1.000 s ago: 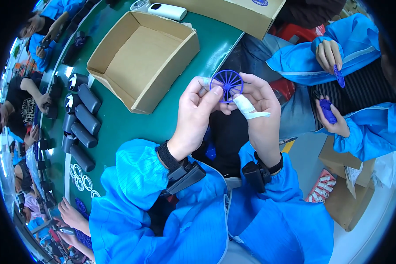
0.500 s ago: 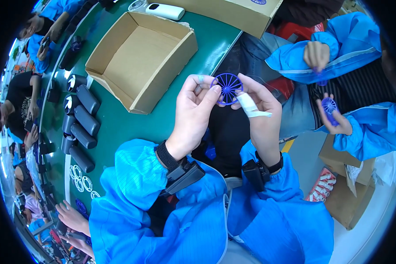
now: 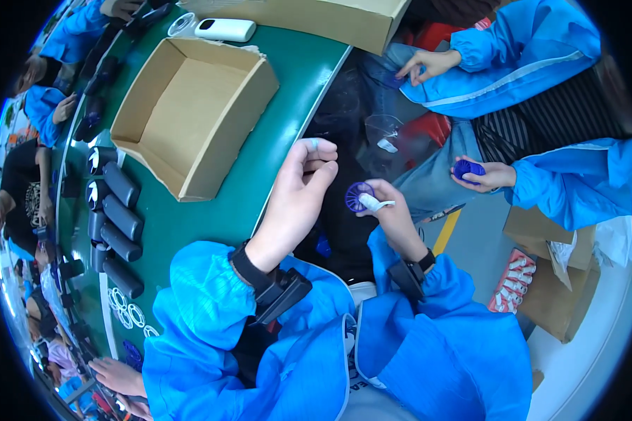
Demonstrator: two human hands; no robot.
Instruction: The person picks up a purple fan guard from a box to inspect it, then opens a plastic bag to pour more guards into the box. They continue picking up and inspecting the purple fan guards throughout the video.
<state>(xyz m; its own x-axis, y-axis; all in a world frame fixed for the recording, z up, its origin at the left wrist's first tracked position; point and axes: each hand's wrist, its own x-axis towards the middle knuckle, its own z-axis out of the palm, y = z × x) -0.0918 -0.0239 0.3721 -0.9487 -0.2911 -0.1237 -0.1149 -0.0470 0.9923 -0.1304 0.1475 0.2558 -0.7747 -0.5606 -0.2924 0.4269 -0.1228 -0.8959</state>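
My right hand (image 3: 398, 223) grips a purple spoked wheel-shaped part (image 3: 356, 196) by its edge, low over my lap. White tape is wrapped round one of that hand's fingers. To its left and a little higher, my left hand (image 3: 298, 193) is closed, the thumb pressed to the curled fingers. Whether anything small is pinched there cannot be seen. The two hands are apart, with the left one near the edge of the green table (image 3: 242, 151).
An open cardboard box (image 3: 221, 133) stands on the table. Left of it lie several dark grey cylindrical housings (image 3: 123, 216) and white rings (image 3: 125, 309). A co-worker's hand (image 3: 495, 175) at right holds purple parts (image 3: 468, 169). Cardboard boxes (image 3: 558, 309) sit on the floor.
My left hand has let go of the purple wheel. My right hand has carried the wheel down, tilting it. My view has shifted, and the co-worker's hands have moved.
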